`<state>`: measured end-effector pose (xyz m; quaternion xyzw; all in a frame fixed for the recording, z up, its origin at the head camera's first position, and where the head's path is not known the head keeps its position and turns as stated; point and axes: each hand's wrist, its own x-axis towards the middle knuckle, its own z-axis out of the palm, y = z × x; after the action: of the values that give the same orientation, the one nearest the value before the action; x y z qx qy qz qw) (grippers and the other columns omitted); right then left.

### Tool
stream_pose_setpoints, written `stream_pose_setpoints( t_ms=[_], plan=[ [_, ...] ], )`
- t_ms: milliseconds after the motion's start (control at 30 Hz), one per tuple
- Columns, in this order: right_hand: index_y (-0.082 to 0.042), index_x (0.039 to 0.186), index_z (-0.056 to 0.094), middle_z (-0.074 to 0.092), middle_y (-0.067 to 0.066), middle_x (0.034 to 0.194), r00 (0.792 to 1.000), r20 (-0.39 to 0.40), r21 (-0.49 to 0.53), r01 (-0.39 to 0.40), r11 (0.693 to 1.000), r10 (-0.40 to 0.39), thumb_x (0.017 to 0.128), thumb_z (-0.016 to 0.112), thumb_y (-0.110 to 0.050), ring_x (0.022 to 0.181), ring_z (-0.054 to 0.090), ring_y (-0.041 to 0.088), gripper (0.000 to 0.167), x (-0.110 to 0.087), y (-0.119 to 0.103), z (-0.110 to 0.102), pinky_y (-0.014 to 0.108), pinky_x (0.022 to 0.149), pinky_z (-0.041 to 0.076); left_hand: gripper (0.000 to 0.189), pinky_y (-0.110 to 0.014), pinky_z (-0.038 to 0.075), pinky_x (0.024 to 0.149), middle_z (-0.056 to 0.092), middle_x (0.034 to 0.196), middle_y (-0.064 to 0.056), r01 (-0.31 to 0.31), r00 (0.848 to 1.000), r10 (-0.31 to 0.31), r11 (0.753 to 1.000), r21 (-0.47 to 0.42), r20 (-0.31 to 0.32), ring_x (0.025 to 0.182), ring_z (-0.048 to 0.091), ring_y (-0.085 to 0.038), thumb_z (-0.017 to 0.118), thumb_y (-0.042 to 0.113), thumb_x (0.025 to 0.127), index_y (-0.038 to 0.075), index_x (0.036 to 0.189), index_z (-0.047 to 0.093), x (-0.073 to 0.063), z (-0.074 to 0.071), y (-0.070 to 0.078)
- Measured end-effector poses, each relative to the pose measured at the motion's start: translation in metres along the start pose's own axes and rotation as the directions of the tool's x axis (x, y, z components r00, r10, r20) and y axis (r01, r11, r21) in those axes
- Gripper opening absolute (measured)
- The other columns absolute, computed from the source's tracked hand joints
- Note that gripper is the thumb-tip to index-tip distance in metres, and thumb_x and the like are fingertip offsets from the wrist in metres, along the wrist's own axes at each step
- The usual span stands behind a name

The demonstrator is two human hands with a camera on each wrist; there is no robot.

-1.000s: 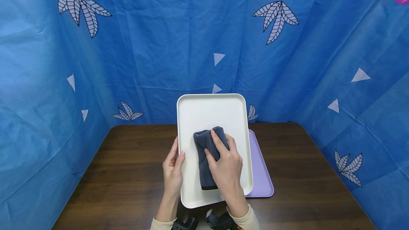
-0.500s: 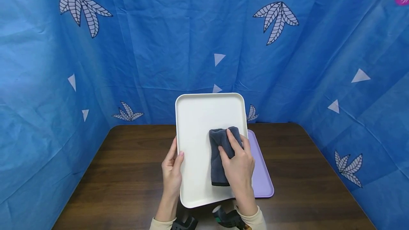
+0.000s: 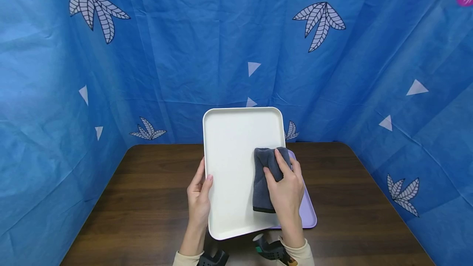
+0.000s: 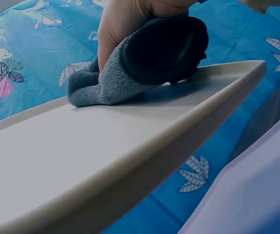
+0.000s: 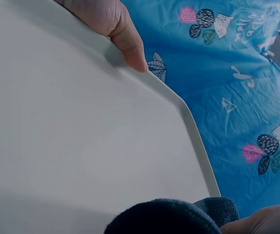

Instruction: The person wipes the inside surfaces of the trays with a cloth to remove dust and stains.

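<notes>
A white rectangular tray (image 3: 233, 147) is held up, tilted toward the head camera. My left hand (image 3: 199, 200) grips its left rim, thumb over the edge and fingers behind. In the right wrist view that thumb (image 5: 135, 53) lies on the rim. My right hand (image 3: 288, 190) holds a folded dark grey cloth (image 3: 263, 184) against the tray's inner face, near the right rim. The left wrist view shows the cloth (image 4: 110, 83) bunched under the right hand on the tray's surface. The right hand's lower fingers are partly hidden by the cloth.
A purple tray (image 3: 308, 212) lies on the brown wooden table (image 3: 148, 200), partly behind the white tray. A blue patterned curtain (image 3: 184, 52) surrounds the table at the back and sides. Dark wrist devices (image 3: 271, 249) sit at both cuffs.
My right hand has slid the cloth rightward across the white tray, from its middle to its right edge. The left hand and tray have barely moved.
</notes>
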<state>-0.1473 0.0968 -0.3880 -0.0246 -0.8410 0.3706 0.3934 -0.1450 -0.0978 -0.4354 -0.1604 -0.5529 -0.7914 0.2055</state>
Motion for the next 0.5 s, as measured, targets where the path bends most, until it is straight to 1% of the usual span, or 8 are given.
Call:
stream_pose_setpoints(
  t_ms=[67,300,500],
  plan=[
    [-0.011,0.126,0.067,0.062,0.022,0.117,1.0,-0.002,0.003,0.0,1.0,0.0,0.072,0.086,-0.01,0.098,0.064,0.035,0.057,0.0,0.0005,0.0001,0.049,0.07,0.053,0.051,-0.026,0.056,0.087,0.051,0.147,0.005,0.006,1.0,-0.006,1.0,-0.001,-0.006,0.118,0.062,-0.008,0.045,0.001,0.101,0.003,0.151,0.033,-0.0001,0.0002,0.0002],
    [-0.011,0.127,0.067,0.062,0.023,0.118,1.0,-0.006,0.001,0.0,1.0,0.0,0.072,0.086,-0.011,0.1,0.063,0.035,0.058,-0.0009,0.0004,0.0009,0.05,0.073,0.053,0.052,-0.026,0.056,0.086,0.052,0.146,0.005,-0.002,1.0,0.002,1.0,0.003,-0.009,0.116,0.063,-0.008,0.045,-0.001,0.101,0.002,0.151,0.033,-0.0004,-0.0005,-0.0002],
    [-0.012,0.128,0.066,0.061,0.023,0.119,1.0,-0.009,-0.015,-0.016,1.0,0.016,0.072,0.086,-0.011,0.099,0.063,0.036,0.058,-0.0044,-0.0026,0.0016,0.05,0.071,0.052,0.052,-0.027,0.057,0.084,0.053,0.145,0.005,-0.003,1.0,0.003,1.0,0.005,-0.009,0.113,0.065,-0.008,0.045,-0.001,0.101,0.002,0.151,0.033,0.0001,-0.0003,-0.0004]
  ],
)
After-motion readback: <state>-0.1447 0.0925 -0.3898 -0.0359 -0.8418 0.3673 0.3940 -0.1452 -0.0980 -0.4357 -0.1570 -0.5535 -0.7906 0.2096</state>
